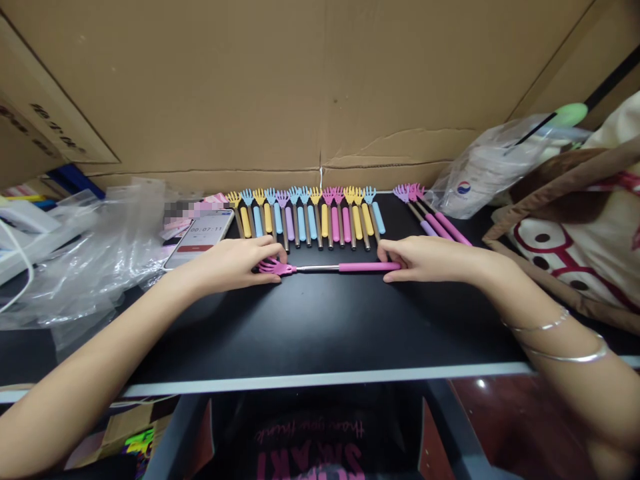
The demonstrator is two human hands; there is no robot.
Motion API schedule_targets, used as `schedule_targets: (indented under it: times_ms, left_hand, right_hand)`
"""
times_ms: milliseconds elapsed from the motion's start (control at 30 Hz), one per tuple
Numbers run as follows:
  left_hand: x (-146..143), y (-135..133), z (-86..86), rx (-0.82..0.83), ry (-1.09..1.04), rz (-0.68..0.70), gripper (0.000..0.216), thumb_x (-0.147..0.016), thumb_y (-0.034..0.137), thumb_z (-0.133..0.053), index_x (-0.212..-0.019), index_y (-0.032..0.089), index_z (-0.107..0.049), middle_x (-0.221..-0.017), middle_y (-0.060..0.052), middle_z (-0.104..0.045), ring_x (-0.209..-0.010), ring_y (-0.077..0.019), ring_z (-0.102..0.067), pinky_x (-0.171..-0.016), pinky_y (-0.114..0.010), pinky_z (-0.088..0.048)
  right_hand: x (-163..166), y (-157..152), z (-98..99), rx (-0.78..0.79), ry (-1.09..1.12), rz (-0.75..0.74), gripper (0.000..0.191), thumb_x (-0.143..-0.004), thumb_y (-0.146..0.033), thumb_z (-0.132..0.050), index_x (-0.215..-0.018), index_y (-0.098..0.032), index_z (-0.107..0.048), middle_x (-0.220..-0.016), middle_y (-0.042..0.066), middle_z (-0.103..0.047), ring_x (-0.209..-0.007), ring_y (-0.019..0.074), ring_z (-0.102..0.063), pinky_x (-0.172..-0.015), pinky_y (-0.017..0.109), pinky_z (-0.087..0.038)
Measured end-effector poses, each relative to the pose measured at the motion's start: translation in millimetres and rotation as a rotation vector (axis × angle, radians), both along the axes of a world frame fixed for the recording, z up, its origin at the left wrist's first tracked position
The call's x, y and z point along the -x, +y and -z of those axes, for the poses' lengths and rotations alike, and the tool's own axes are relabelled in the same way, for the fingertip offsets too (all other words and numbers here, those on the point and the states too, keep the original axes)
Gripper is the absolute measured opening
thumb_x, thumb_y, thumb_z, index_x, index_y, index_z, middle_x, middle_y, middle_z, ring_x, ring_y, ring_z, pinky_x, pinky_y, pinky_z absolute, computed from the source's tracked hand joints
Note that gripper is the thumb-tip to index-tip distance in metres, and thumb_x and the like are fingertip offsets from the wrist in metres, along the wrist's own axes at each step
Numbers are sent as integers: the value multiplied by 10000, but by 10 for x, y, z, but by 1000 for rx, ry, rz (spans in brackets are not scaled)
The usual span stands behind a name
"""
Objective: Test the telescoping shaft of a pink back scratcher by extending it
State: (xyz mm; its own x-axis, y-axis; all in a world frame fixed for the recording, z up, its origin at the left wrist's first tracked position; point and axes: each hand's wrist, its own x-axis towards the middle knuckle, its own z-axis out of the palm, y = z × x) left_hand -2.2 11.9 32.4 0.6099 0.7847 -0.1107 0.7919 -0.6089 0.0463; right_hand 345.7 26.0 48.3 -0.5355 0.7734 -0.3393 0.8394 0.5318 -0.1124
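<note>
A pink telescopic back scratcher [330, 268] lies stretched out sideways on the black table [320, 333], its claw head to the left and pink handle to the right. My left hand [235, 263] is closed around the claw end. My right hand [425, 259] pinches the handle end. Just behind it, a row of several collapsed scratchers [305, 219] in yellow, blue, purple and pink lies side by side. A few more pink and purple scratchers [430, 217] lie apart at the right.
A phone showing a timer [200, 237] lies left of the row. Clear plastic bags [95, 260] are heaped at the left. A plastic bag [490, 170] and a cloth bag [580, 233] sit at the right. A cardboard wall [300, 87] stands behind.
</note>
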Motion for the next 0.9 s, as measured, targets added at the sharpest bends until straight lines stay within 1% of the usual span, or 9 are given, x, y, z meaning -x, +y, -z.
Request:
schedule_targets:
  times_ms: [133, 300, 433, 633, 900]
  left_hand:
    - [-5, 0, 15, -28, 3, 21, 308, -923, 491, -483, -1119, 269, -565, -1121, -19, -628, -832, -168, -631, -690, -255, -418]
    - [-17, -6, 4, -67, -1, 54, 285, -925, 474, -483, -1084, 260, -584, -1089, -17, -644, -839, -168, -633, -689, -254, -418]
    - [-26, -13, -7, -95, 4, 64, 276, -916, 459, -495, -1074, 257, -597, -1094, -17, -657, -824, -159, -634, -676, -245, -413]
    - [-22, -6, 12, -118, 21, 60, 288, -918, 456, -475, -1096, 265, -595, -1117, -13, -655, -857, -169, -641, -661, -239, -404]
    - [-5, -13, 44, -174, 35, 80, 278, -926, 451, -472, -1089, 265, -598, -1100, -6, -660, -813, -170, -643, -631, -249, -390]
  right_hand:
    - [-1, -16, -2, -10, -8, -1, 286, -826, -501, -542, -857, -234, -445, -740, 0, -573, -604, 141, -480, -560, 264, -271]
    - [-15, -9, 6, -13, -1, -8, 289, -832, -507, -540, -876, -236, -449, -732, -3, -563, -607, 144, -481, -558, 262, -272]
    - [-15, -12, 2, -13, -9, -4, 286, -836, -506, -535, -883, -237, -449, -736, -1, -567, -613, 147, -485, -562, 264, -273]
    - [-1, -30, -8, -15, -29, 16, 282, -834, -506, -539, -877, -240, -457, -743, -2, -574, -618, 148, -487, -565, 266, -276]
    - [12, -40, -24, -20, -27, 16, 270, -834, -498, -535, -874, -239, -469, -743, 3, -578, -619, 153, -493, -570, 270, -269]
